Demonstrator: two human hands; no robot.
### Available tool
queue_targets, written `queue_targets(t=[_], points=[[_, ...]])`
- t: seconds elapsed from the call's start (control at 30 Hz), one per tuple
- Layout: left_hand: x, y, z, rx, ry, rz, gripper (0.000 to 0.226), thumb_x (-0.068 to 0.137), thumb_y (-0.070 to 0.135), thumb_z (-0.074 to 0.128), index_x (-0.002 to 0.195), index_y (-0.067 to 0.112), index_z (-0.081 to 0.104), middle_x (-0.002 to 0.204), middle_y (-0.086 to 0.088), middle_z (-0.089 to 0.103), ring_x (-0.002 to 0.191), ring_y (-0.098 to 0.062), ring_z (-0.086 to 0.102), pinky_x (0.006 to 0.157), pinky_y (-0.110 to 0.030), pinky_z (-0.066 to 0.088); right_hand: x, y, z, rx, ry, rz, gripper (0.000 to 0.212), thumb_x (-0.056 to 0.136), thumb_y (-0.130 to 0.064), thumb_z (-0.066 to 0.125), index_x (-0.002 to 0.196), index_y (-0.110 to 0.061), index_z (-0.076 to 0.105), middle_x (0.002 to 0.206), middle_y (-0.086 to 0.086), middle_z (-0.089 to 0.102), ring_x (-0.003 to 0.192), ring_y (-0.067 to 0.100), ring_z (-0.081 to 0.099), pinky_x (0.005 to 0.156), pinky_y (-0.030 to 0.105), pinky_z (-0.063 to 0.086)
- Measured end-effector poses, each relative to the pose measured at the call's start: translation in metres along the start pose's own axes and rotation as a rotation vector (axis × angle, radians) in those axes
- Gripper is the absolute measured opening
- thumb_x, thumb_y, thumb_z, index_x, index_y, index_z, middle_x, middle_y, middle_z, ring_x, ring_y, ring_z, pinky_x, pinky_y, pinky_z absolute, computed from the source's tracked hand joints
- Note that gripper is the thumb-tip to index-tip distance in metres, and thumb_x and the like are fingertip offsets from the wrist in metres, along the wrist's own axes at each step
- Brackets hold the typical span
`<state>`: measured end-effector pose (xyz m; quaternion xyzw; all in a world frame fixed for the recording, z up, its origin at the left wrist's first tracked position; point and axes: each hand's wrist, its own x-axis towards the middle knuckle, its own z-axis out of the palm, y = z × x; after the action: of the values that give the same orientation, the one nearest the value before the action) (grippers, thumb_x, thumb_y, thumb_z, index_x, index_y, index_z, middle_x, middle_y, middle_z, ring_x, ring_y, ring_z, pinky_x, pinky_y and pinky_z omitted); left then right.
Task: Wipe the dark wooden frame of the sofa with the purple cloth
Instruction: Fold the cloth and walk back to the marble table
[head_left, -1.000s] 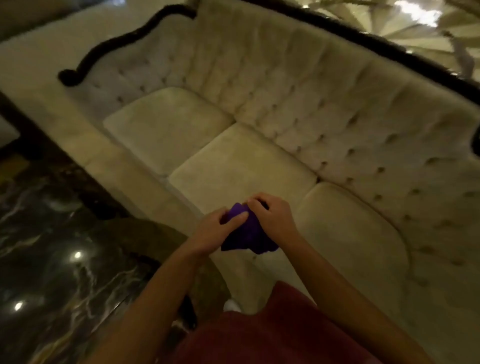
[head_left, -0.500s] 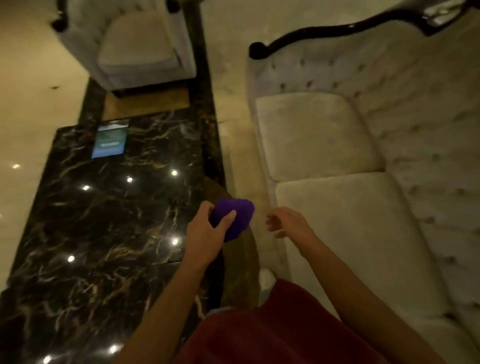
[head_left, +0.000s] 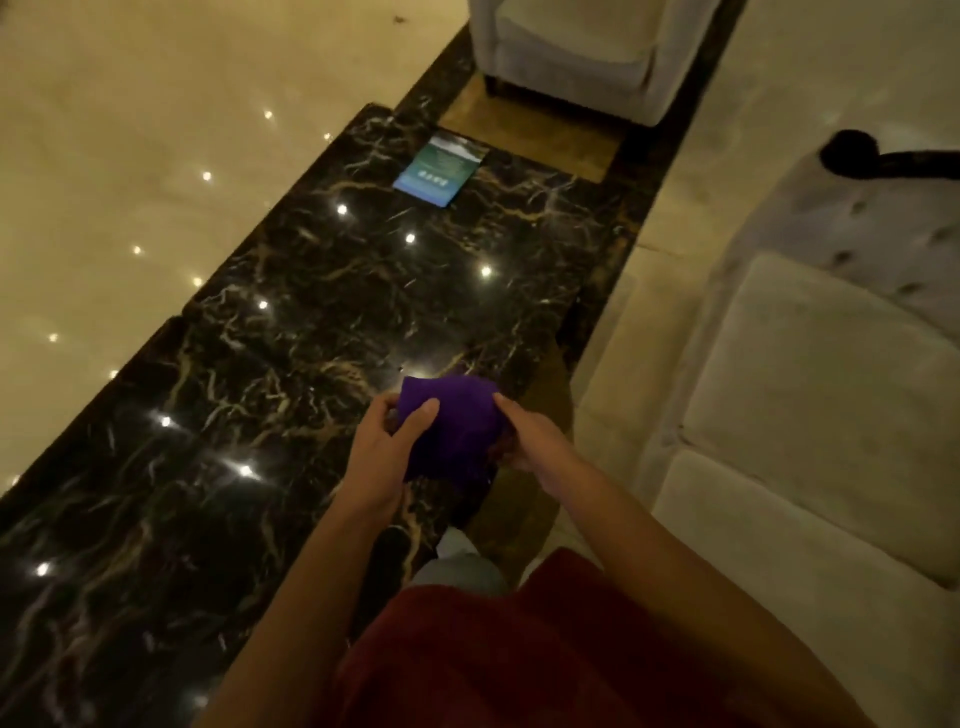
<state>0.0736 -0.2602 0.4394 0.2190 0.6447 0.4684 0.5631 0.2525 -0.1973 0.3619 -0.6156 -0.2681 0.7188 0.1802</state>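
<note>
Rejoining the left hand (head_left: 379, 457), the right hand (head_left: 530, 441) now pinches the cloth (head_left: 452, 421) too, both gripping it at frame centre over the table (head_left: 311, 312); the sofa (head_left: 810, 395) has slid right, frame (head_left: 883, 158) at the upper right.

A single head-worn view looks steeply down and forward from standing height, wide-angled, so straight edges bow. It faces along the dark marble surface (head_left: 291, 395), which runs from the lower left corner up toward the top middle. The sofa (head_left: 810, 415) fills the right edge, an armchair (head_left: 576, 57) the top edge. The person's forearms and red shirt (head_left: 545, 654) enter close at the bottom.
</note>
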Motion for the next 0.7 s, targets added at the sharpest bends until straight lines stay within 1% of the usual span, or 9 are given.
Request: queue_targets(t=[0.07,0.1,0.17,0.3,0.37,0.47,0.5,0.6,0.7], points=[[0.007,-0.001,-0.015,0.079,0.058,0.022,0.035,0.083,0.03,0.082,0.113,0.029,0.064,0.119,-0.002,0.071,0.108,-0.023,0.072,0.077,-0.03,0.063,0.014,-0.003,0.008,-0.067,0.138,-0.037,0.047,0.098,-0.048,0.064,0.127,-0.012,0.064,0.124,0.016,0.07,0.104,0.026,0.068,0.091,0.045,0.058],[0.011,-0.001,-0.021,0.151,0.083,0.048,0.032,0.085,0.026,0.082,0.11,0.028,0.062,0.114,0.0,0.07,0.105,-0.021,0.071,0.072,-0.024,0.06,0.02,-0.006,0.012,-0.038,0.147,-0.056,0.045,0.1,-0.046,0.063,0.129,-0.012,0.062,0.126,0.016,0.068,0.107,0.026,0.068,0.093,0.047,0.058],[0.018,-0.001,-0.033,0.336,0.124,0.104,0.032,0.084,0.022,0.083,0.103,0.031,0.058,0.105,0.006,0.068,0.098,-0.013,0.068,0.071,-0.02,0.053,0.028,-0.014,0.022,-0.047,0.067,-0.032,0.048,0.1,-0.052,0.059,0.133,-0.016,0.061,0.128,0.012,0.067,0.11,0.025,0.067,0.095,0.048,0.058],[0.027,-0.005,-0.047,0.455,0.153,0.133,0.038,0.082,0.022,0.084,0.096,0.04,0.054,0.098,0.011,0.068,0.09,-0.003,0.067,0.071,-0.018,0.05,0.043,-0.024,0.053,-0.19,-0.189,0.187,0.047,0.095,-0.072,0.051,0.111,-0.031,0.068,0.115,0.006,0.074,0.107,0.031,0.071,0.094,0.054,0.059],[0.032,-0.01,-0.049,0.37,0.176,0.086,0.039,0.083,0.018,0.082,0.101,0.042,0.056,0.1,0.012,0.069,0.091,-0.004,0.069,0.069,-0.017,0.053,0.06,-0.02,0.063,-0.17,-0.275,0.267,0.054,0.095,-0.074,0.05,0.12,-0.029,0.066,0.122,0.01,0.072,0.113,0.038,0.069,0.093,0.056,0.059],[0.041,-0.024,-0.04,0.054,0.236,-0.017,0.041,0.081,0.011,0.077,0.099,0.046,0.063,0.099,0.017,0.076,0.093,-0.004,0.073,0.067,-0.019,0.06,0.088,-0.009,0.067,-0.049,-0.375,0.377,0.056,0.097,-0.062,0.051,0.135,-0.022,0.062,0.133,0.016,0.068,0.121,0.042,0.063,0.098,0.062,0.054],[0.046,-0.028,-0.035,-0.05,0.282,-0.058,0.04,0.076,0.012,0.074,0.097,0.044,0.066,0.098,0.016,0.077,0.095,-0.008,0.074,0.071,-0.023,0.061,0.097,-0.006,0.067,-0.03,-0.393,0.424,0.053,0.096,-0.057,0.052,0.133,-0.02,0.064,0.132,0.017,0.068,0.121,0.042,0.063,0.099,0.062,0.053],[0.066,-0.049,-0.024,-0.313,0.459,-0.191,0.038,0.068,0.011,0.066,0.101,0.03,0.067,0.105,-0.002,0.073,0.11,-0.032,0.068,0.091,-0.051,0.058,0.131,0.0,0.066,-0.096,-0.404,0.549,0.048,0.101,-0.045,0.048,0.132,-0.012,0.064,0.129,0.019,0.069,0.12,0.04,0.064,0.097,0.053,0.053],[0.088,-0.073,-0.02,-0.45,0.563,-0.299,0.036,0.073,0.013,0.067,0.103,0.031,0.071,0.11,-0.001,0.074,0.114,-0.032,0.068,0.09,-0.051,0.06,0.171,0.003,0.062,-0.229,-0.385,0.602,0.047,0.107,-0.042,0.046,0.138,-0.011,0.062,0.129,0.018,0.072,0.12,0.037,0.068,0.089,0.048,0.06]])
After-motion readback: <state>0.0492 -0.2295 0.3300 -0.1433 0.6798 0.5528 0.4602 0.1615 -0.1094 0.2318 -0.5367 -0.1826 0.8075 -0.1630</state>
